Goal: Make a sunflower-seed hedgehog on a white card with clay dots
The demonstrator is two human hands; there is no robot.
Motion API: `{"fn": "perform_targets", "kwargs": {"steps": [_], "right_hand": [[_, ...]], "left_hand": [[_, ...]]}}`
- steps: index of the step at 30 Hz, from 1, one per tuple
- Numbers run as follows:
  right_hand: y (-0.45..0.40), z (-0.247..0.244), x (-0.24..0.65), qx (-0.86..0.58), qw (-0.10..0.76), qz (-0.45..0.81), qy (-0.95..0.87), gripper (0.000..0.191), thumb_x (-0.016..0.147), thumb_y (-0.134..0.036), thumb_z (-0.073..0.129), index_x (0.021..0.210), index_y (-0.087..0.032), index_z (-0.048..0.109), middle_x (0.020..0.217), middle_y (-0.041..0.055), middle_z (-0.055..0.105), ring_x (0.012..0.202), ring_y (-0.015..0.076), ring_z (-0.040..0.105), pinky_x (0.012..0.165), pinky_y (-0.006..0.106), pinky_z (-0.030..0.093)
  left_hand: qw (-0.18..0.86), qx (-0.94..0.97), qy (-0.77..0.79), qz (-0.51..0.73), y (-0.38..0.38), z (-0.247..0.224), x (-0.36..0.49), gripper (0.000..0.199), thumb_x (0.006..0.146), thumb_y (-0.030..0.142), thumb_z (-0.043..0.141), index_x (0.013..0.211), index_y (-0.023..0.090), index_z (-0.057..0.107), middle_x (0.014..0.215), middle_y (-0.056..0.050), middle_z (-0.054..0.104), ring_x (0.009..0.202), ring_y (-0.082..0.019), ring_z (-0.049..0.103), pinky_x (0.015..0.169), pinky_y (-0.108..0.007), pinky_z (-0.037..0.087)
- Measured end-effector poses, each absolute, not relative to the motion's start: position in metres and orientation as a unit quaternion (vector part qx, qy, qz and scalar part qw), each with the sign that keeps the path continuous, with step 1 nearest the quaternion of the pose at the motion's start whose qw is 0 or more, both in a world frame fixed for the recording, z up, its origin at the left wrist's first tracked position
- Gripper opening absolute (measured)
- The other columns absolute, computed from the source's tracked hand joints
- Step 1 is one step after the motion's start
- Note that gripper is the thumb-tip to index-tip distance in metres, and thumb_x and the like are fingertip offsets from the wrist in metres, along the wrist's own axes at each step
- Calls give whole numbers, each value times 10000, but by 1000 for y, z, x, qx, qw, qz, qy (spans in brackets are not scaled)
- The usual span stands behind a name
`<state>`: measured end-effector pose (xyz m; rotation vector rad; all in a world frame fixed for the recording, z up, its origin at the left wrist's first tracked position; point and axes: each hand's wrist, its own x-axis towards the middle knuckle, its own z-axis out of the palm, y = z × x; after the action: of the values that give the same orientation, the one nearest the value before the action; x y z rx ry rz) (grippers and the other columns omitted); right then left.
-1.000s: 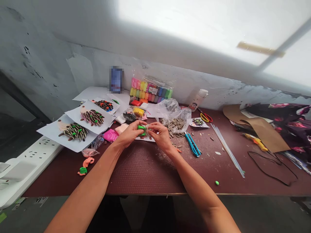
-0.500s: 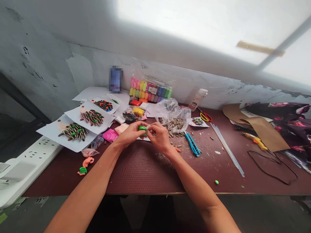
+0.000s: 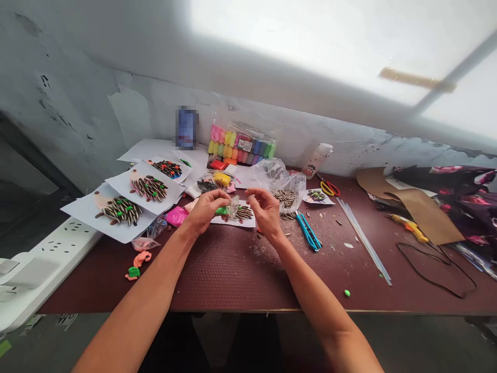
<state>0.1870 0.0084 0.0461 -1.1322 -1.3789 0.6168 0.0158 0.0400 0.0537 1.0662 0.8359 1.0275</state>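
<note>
From my head camera, looking forward and down over the counter (image 3: 233, 274): my left grip (image 3: 205, 210) pinches a small lump of green modeling clay (image 3: 222, 211), with clear plastic film (image 3: 233, 207) bunched at its far end, thumb and fingers closed around the lump. My right grip (image 3: 266, 210) stands open, fingers curled and raised, near the lump but not touching it. The lump sits just above a sheet of white paper (image 3: 248, 223) bearing a seed-covered clay figure (image 3: 244, 212), near the middle of the counter.

The lump looks light and soft, apt to dent under a hard squeeze, and the film looks slippery, so the surest hold appears to be on the clay itself, between thumb and fingertips. Its short long axis lies roughly level across my view, the filmed end pointing right, toward my right grip.

Beyond my right grip sits a clear bag of striped sunflower seeds (image 3: 286, 198); further right lie a blue utility knife (image 3: 308, 233) and scissors with red and yellow handles (image 3: 329, 188). A multicoloured pack of clay (image 3: 240, 145) stands against the wall (image 3: 349, 129), and seed-studded clay hedgehogs on paper sheets (image 3: 147, 187) lie to my left.
</note>
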Motion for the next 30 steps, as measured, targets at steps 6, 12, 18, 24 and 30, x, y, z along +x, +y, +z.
{"fn": "perform_targets", "kwargs": {"steps": [6,12,18,24,30], "right_hand": [[7,46,185,-463,578,256,-621,128,805,-240,537,747,-205,646,897,32,696,839,163,626,730,273,496],[8,42,186,-498,530,304,-615,205,862,-363,639,881,-185,738,799,29,696,677,139,565,631,261,474],[7,43,183,-477,536,271,-641,231,866,-427,714,867,-206,779,821,25,657,637,114,489,620,256,453],[4,42,180,-456,527,272,-663,219,917,-406,663,932,-239,805,823,18,554,723,133,507,653,259,462],[2,45,179,-432,504,337,-667,283,961,-408,585,1094,-254,782,941,43,635,849,160,588,727,277,515]], "left_hand": [[671,449,376,455,41,54,12,184,515,220,663,678,138,683,599,-7,635,487,-104,515,462,-231,414],[684,476,352,426,43,50,10,386,726,507,719,603,148,648,406,32,435,387,-100,423,413,-240,323],[703,500,340,374,41,47,15,500,665,607,818,665,136,651,533,12,538,406,-50,399,394,-201,248],[714,501,324,366,38,48,16,507,624,595,863,670,129,668,539,43,485,402,-32,361,373,-193,215],[734,459,314,391,39,49,13,517,579,560,905,804,129,731,548,49,512,396,-26,357,371,-188,231]]}}
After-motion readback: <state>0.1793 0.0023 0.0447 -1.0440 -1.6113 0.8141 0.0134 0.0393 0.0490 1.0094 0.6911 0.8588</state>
